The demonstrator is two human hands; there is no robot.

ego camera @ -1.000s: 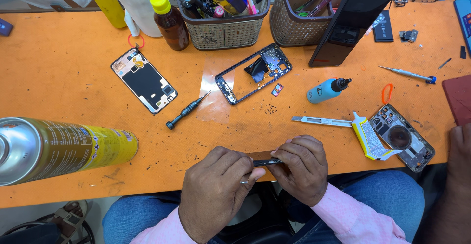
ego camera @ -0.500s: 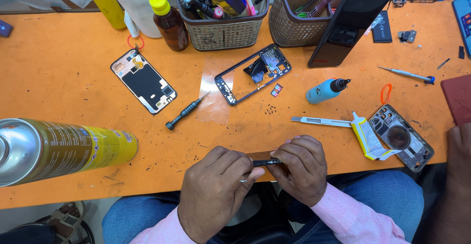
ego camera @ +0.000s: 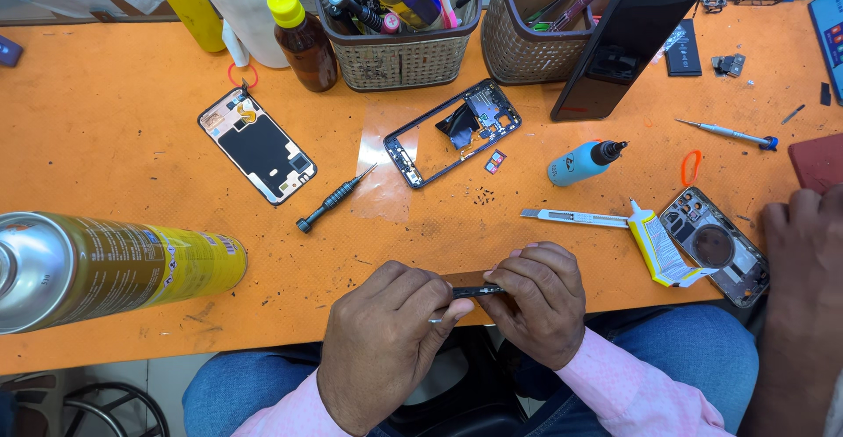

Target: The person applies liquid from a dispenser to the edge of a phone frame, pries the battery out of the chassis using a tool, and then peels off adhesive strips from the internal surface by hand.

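Both my hands meet at the near edge of the orange table (ego camera: 114,138). My left hand (ego camera: 382,336) pinches a thin metal tool whose tip shows below the fingers. My right hand (ego camera: 537,301) grips a small dark flat part (ego camera: 479,289) held between the two hands. Further back lie an open phone frame (ego camera: 452,131), a phone back panel (ego camera: 257,144) and a black screwdriver (ego camera: 335,198).
A large yellow spray can (ego camera: 114,266) lies at the left. Two woven baskets (ego camera: 399,50) of tools, bottles and a leaning black phone (ego camera: 625,46) stand at the back. A blue bottle (ego camera: 581,162), a metal blade (ego camera: 572,218), a glue tube (ego camera: 657,245) and another phone housing (ego camera: 716,245) lie right. Another person's hand (ego camera: 803,288) rests at the far right.
My hands have stayed at the table edge, with only slight shifts of the fingers on the dark part. Nothing else has moved.
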